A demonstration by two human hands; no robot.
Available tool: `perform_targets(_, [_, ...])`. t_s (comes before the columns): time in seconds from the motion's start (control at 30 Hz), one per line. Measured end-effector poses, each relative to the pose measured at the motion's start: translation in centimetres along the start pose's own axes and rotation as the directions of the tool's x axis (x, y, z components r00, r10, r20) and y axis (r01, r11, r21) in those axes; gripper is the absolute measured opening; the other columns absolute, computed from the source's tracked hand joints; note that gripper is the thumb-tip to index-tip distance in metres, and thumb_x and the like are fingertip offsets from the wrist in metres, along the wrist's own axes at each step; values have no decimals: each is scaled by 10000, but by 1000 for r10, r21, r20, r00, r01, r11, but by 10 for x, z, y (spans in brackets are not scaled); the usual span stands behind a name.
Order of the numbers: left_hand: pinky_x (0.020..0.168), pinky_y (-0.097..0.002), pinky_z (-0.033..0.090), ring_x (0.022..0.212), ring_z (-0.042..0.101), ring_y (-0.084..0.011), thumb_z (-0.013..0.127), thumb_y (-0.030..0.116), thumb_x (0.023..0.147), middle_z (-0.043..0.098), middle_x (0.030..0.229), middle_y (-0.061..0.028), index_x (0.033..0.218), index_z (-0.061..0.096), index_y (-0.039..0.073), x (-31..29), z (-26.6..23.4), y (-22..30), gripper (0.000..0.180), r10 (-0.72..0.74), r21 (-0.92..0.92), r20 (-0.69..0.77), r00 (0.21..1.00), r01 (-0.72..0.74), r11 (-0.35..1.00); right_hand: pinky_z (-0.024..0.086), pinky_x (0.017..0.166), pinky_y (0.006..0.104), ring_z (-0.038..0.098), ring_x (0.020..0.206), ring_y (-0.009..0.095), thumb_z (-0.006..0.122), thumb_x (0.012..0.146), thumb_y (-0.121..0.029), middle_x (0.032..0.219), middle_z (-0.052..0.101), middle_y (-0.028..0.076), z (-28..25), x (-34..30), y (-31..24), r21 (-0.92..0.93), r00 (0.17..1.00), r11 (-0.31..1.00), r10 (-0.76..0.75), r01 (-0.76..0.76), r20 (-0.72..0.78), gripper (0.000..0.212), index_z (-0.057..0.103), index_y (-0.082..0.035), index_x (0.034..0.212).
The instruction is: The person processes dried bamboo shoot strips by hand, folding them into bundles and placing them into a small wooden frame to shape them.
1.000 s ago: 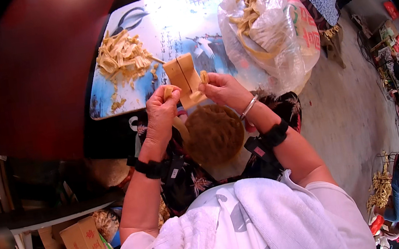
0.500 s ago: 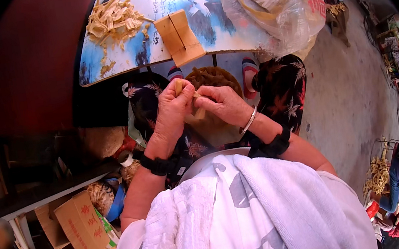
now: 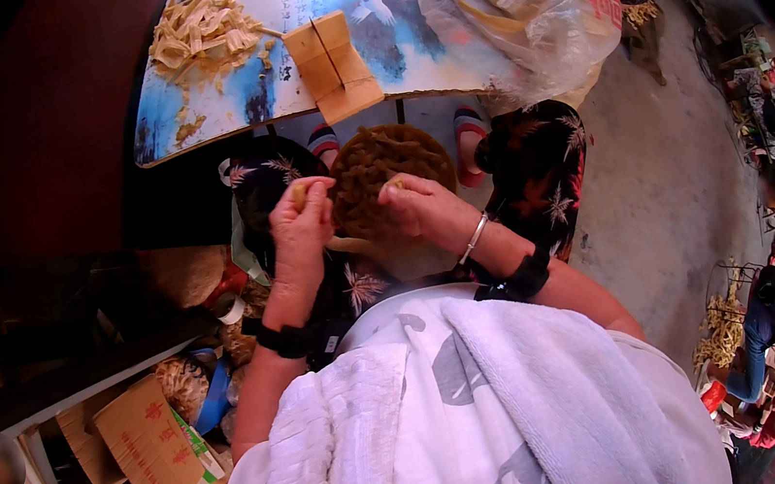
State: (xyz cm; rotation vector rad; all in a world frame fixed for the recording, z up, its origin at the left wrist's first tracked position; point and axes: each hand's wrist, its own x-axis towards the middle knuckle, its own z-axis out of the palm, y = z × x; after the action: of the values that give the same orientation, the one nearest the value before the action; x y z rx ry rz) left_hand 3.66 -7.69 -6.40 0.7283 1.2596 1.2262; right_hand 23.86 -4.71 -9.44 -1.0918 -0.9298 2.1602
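As hands [image 3: 301,222] [image 3: 429,209] pinch tan pieces [image 3: 300,194], angled wooden block [image 3: 347,69], crinkled plastic bag [image 3: 548,30]

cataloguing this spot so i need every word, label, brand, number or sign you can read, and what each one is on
Clear plastic bag: large red characters and a green mark, creased by folds; not copied out here.
Cardboard box: red characters on a side panel, too small to read surely.
Painted tabletop: dark script near the bird, too small to read.
No other text is clear enough to read.
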Motion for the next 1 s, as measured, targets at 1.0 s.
perform_targets(1.0, [435,-202,266,461,304,-39,509,129,993,442,635,28,994,619,19,0,-23,-8,156,44,-292,60,997,-24,956,361,530,261,439,629,108,505,935,-420,737,469,-35,-80,18,47,358,770,933,255,-37,-585,255,522,-166,932])
